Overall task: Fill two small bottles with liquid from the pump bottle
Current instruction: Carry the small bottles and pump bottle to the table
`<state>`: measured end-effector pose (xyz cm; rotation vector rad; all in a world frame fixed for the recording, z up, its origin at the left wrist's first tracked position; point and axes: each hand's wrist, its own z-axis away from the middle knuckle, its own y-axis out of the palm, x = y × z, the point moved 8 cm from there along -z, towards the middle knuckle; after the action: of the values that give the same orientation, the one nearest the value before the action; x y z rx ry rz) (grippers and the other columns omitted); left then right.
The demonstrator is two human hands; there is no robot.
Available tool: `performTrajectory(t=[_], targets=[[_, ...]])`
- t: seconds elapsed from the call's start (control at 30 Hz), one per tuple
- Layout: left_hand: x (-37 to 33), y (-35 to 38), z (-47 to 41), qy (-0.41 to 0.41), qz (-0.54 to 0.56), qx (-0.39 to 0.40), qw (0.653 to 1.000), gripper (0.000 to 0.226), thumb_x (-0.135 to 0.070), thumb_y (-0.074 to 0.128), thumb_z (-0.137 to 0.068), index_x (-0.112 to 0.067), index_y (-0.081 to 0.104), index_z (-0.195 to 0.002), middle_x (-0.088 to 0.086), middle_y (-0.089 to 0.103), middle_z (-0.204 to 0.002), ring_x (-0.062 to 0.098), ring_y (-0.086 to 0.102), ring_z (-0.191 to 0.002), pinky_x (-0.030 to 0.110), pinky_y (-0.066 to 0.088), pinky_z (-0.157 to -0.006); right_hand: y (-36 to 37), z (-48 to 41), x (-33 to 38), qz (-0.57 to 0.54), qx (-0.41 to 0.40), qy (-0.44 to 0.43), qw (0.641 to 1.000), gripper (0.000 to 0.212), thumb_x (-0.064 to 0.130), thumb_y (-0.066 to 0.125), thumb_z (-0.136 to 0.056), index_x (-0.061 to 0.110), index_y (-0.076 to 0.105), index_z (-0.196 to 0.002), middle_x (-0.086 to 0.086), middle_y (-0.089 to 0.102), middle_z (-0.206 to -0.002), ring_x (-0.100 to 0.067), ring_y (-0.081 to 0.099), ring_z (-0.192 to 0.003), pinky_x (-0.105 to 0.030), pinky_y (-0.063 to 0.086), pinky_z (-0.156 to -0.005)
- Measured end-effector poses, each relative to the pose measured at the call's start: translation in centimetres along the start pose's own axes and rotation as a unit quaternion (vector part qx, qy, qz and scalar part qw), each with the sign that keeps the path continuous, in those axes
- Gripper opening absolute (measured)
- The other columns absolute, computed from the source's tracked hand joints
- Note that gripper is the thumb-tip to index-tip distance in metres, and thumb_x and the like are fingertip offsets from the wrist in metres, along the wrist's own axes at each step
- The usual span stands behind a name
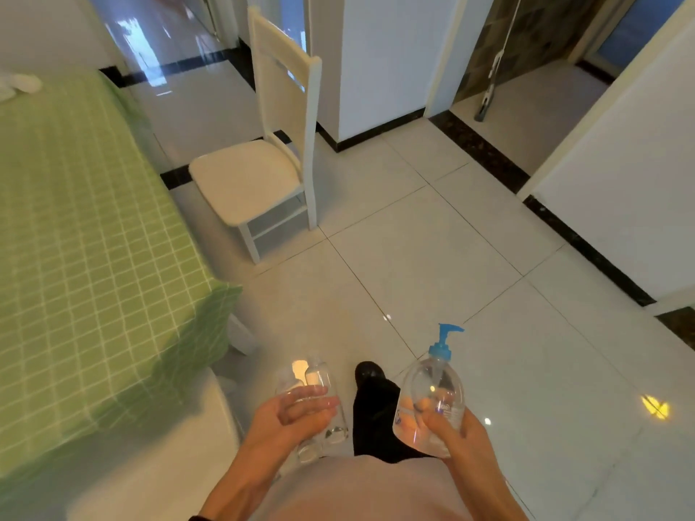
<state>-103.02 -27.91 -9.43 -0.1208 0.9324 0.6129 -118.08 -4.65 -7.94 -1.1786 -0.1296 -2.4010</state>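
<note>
1. Bottom centre of frame: my left hand [297, 411] grips the two small bottles [319, 381] side by side. Fingers wrap across their middles, necks point up-frame, bases sit toward the body.
2. Small bottles' contents: both are clear plastic and I see no liquid in either, tho glare makes that hard to call. Caps on or off: can't tell.
3. Bottom right-centre: my right hand [451, 430] holds the pump bottle [428, 396] round its lower body. Thumb is on the near face, other fingers show thru the plastic. It's roughly upright w/ a slight lean.
4. Its blue pump head [447, 334] sits on top, spout aimed frame-right, away from the small ones.
5. Pump btl contents: prob. clear liquid, but the level isn't readable since plastic and liquid are both see-thru.
6. Progress, my read: nothing filled yet. All three bottles are in the air and the spout isn't over any neck. Left to do: set them down, open the necks if capped, pump into btl 1, then btl 2.
7. Between the hands: a dark shoe [370, 372] on the pale tiled floor [451, 238].
8. Left side of frame: table w/ green check cloth [75, 220], the nearest surface for setting down. There's a small white item [18, 86] at the upper-left corner, can't ID.
9. Mid frame, further up: white chair [248, 178] just beside the table.
10. Upper right: mop [489, 69] leaning in a doorway.
</note>
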Motion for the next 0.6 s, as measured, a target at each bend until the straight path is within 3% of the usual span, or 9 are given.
performTrajectory(t=[0.13,0.27,0.37,0.43,0.53,0.6], targets=[[-3.0,1.5,-5.1,-0.004,0.016,-0.039,0.999,0.073,-0.044,0.100,-0.056,-0.022,0.076,-0.121,0.003,0.082,-0.117,0.018,0.077,-0.114,0.026,0.060,-0.088,-0.2,-6.8,4.7,0.017,0.040,0.000,0.999,0.072,0.058,0.094,-0.068,0.027,0.071,-0.128,0.002,0.083,-0.108,-0.021,0.077,-0.106,-0.035,0.059,-0.086],[-6.8,3.0,-8.9,-0.004,0.044,-0.077,0.996,0.060,-0.037,0.100,-0.059,-0.027,0.079,-0.115,0.006,0.082,-0.116,0.021,0.078,-0.112,0.024,0.063,-0.083,-0.2,-12.7,9.9,0.056,0.093,0.008,0.994,0.072,0.060,0.092,-0.067,0.027,0.072,-0.127,0.003,0.085,-0.107,-0.020,0.081,-0.104,-0.038,0.061,-0.090],[-9.5,3.0,-11.4,0.009,0.064,-0.111,0.992,0.053,-0.022,0.097,-0.073,-0.019,0.076,-0.121,0.007,0.082,-0.116,0.023,0.078,-0.112,0.023,0.063,-0.083,0.3,-17.2,13.9,0.093,0.116,-0.002,0.989,0.059,0.056,0.091,-0.075,0.027,0.071,-0.123,0.007,0.085,-0.099,-0.012,0.082,-0.092,-0.022,0.062,-0.068],[-10.4,2.3,-12.4,0.011,0.085,-0.132,0.987,0.047,-0.009,0.090,-0.079,-0.011,0.074,-0.123,0.011,0.082,-0.116,0.026,0.078,-0.112,0.023,0.063,-0.085,1.1,-19.9,16.0,0.119,0.124,-0.007,0.985,0.056,0.052,0.082,-0.068,0.027,0.071,-0.117,0.004,0.083,-0.095,-0.015,0.080,-0.086,-0.016,0.059,-0.057],[-11.8,0.4,-13.3,0.026,0.116,-0.185,0.976,0.045,0.000,0.083,-0.080,-0.006,0.073,-0.123,0.016,0.081,-0.113,0.030,0.078,-0.111,0.023,0.064,-0.083,3.4,-23.2,19.0,0.147,0.154,-0.007,0.977,0.060,0.051,0.080,-0.068,0.025,0.071,-0.122,-0.004,0.081,-0.111,-0.021,0.077,-0.101,-0.022,0.060,-0.068],[-12.5,-0.9,-14.2,0.034,0.137,-0.212,0.967,0.048,-0.004,0.084,-0.077,-0.006,0.072,-0.123,0.016,0.081,-0.114,0.028,0.078,-0.111,0.021,0.063,-0.081,5.3,-25.2,20.8,0.165,0.174,-0.015,0.971,0.058,0.052,0.079,-0.069,0.028,0.070,-0.120,-0.003,0.079,-0.112,-0.020,0.077,-0.099,-0.020,0.059,-0.067]])
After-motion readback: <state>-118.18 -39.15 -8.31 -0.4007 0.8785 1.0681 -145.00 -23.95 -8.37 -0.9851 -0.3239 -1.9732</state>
